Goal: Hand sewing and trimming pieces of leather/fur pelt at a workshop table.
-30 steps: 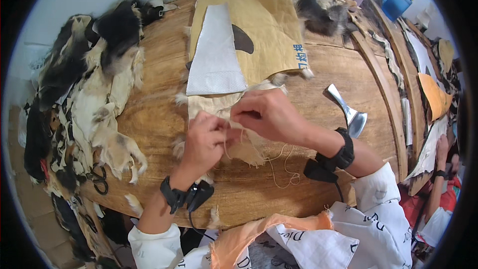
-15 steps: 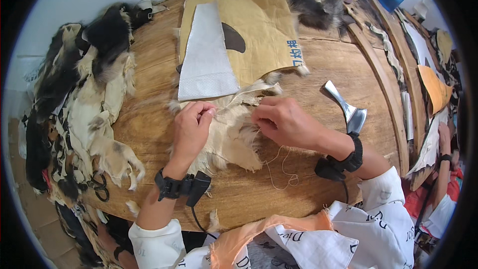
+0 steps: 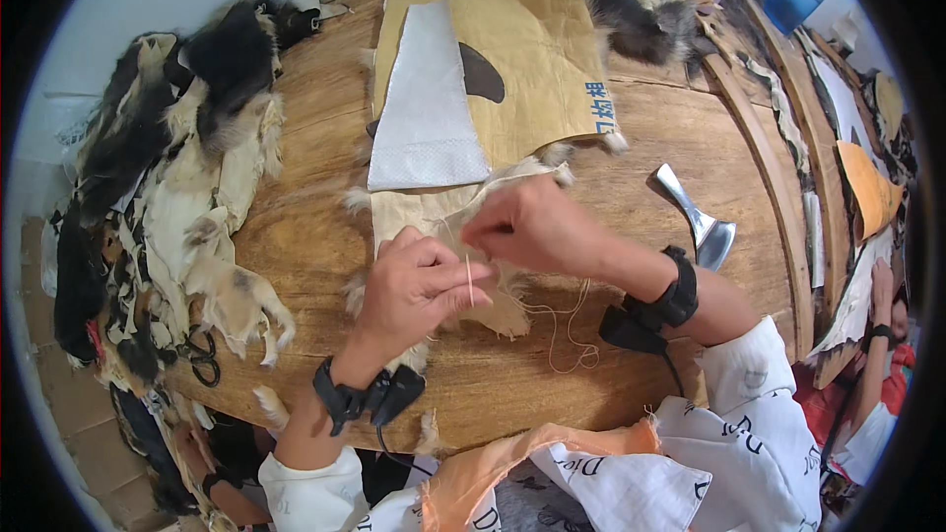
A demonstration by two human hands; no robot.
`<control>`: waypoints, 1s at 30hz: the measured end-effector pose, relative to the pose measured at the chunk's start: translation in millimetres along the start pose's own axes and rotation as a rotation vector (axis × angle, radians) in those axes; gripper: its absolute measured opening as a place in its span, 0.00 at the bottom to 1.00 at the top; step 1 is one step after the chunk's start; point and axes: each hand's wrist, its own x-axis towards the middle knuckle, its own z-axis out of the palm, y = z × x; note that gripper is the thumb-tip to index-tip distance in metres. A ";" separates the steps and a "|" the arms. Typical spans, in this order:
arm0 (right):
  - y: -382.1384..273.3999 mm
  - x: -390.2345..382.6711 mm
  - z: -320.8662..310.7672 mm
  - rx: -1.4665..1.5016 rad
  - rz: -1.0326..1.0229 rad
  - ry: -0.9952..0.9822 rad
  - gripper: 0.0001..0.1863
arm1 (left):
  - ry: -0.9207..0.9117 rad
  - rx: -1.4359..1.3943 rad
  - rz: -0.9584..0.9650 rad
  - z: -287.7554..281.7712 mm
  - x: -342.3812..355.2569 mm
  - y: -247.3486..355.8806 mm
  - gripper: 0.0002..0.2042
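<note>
Blue printed characters (image 3: 601, 108) stood in a column on the brown paper sheet (image 3: 542, 49) towards the far edge of the worktop (image 3: 680, 123), close against the sheet's right edge and just above its near right corner. Bold black lettering stood on the white garment at the worktop's near edge: a word on the pale flap (image 3: 631, 488), and the same kind of lettering scattered down the right sleeve (image 3: 764, 473). Letters on the left cuff (image 3: 310, 488) were too faint to read.
</note>
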 end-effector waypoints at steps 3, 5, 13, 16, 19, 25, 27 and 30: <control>-1.7 -18.7 3.4 -0.121 -0.074 -0.161 0.07 | 0.080 -0.044 -0.224 1.6 3.5 -5.7 0.13; -4.7 -24.4 -0.1 -0.165 -0.048 -0.064 0.06 | 0.114 0.021 -0.491 3.8 14.9 -15.3 0.10; -35.4 -33.3 -45.2 0.098 -0.128 -0.251 0.08 | 0.137 0.181 -0.376 20.5 14.5 -28.4 0.04; -56.2 -21.1 -45.7 0.416 -0.237 -0.525 0.08 | 0.163 0.206 -0.374 23.4 11.9 -30.9 0.03; -44.6 -9.6 -29.1 0.522 -0.221 -0.502 0.06 | 0.195 0.212 -0.230 18.1 11.3 -20.7 0.04; -1.2 -11.7 -5.6 -0.125 0.031 -0.172 0.06 | -0.002 -0.129 0.071 6.3 0.7 1.6 0.14; -2.4 -27.2 -0.2 -0.214 -0.031 -0.144 0.04 | 0.179 0.044 -0.424 7.8 14.4 -12.0 0.14; -4.0 -42.0 -17.4 -0.204 -0.004 -0.028 0.06 | 0.161 0.079 -0.400 16.9 14.8 -26.8 0.07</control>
